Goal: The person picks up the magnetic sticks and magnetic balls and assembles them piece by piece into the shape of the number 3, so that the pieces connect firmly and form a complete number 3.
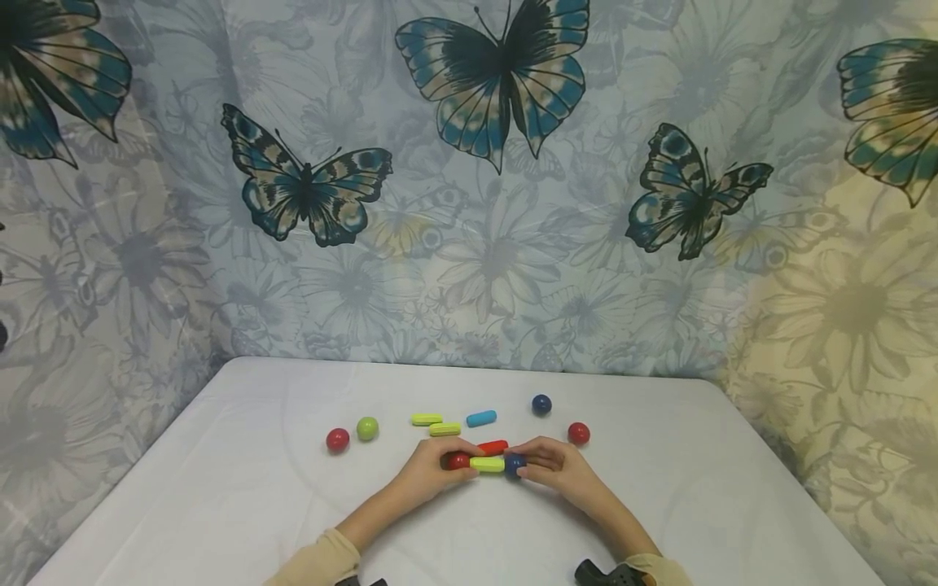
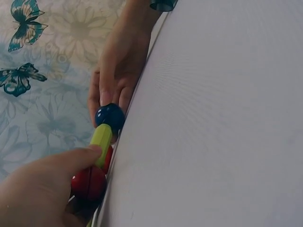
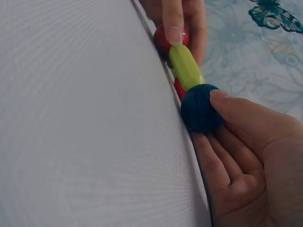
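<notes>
A yellow-green rod (image 1: 487,465) lies between a red ball (image 1: 458,461) on its left end and a dark blue ball (image 1: 515,465) on its right end. My left hand (image 1: 434,470) grips the red ball, its thumb reaching onto the near end of the rod (image 2: 102,140) in the left wrist view. With thumb and fingers my right hand (image 1: 560,470) pinches the blue ball, whose round side (image 3: 202,109) fills the grip in the right wrist view. Just behind the rod, a red rod (image 1: 493,448) lies between the two hands.
On the white table (image 1: 220,505), a red ball (image 1: 338,440) and a green ball (image 1: 368,429) sit at left. Behind the hands lie two yellow-green rods (image 1: 444,429) and a blue rod (image 1: 481,418). Another blue ball (image 1: 541,404) and red ball (image 1: 579,433) stand at right.
</notes>
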`<state>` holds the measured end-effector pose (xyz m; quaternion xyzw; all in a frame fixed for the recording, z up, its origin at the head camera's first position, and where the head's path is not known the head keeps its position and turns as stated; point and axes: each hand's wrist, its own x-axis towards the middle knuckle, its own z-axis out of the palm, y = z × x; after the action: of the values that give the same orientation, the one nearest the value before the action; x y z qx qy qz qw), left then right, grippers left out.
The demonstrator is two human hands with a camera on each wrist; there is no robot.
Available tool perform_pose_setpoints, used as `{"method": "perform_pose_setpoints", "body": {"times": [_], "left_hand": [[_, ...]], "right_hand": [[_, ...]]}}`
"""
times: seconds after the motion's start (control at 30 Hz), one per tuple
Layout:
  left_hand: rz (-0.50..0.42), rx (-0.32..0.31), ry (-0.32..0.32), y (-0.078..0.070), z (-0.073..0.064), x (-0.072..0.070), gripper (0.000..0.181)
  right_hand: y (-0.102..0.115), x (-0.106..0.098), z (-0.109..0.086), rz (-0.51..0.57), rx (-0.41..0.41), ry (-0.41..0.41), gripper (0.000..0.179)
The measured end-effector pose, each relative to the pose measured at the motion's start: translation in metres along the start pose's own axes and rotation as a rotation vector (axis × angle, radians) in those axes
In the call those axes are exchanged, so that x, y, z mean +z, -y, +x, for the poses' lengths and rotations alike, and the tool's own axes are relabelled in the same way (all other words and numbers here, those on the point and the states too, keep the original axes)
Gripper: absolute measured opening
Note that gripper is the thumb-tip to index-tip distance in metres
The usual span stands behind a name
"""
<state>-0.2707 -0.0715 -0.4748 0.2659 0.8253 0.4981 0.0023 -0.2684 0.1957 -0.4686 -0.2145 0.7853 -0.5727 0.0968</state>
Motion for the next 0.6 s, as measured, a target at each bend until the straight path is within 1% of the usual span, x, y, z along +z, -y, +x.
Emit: {"method": "perform_pose_setpoints", "body": {"times": [0.13, 0.33, 0.6], "left_hand": [[0.018, 0.013, -0.007, 0.0027, 0.0001, 0.0025, 0.027], [0.017, 0.032, -0.022, 0.0056, -0.0003, 0.0039, 0.026], [0.027, 0.015, -0.029, 0.0045, -0.0011, 0.0042, 0.026]], "right_hand": [[0.0019, 0.0003, -0.0009, -0.001, 0.001, -0.003, 0.038], [0.0023, 0.0009, -0.0011, -0.021, 0.017, -0.01, 0.038], [0.0036, 0.0011, 0.0013, -0.128, 0.029, -0.053, 0.032]]}}
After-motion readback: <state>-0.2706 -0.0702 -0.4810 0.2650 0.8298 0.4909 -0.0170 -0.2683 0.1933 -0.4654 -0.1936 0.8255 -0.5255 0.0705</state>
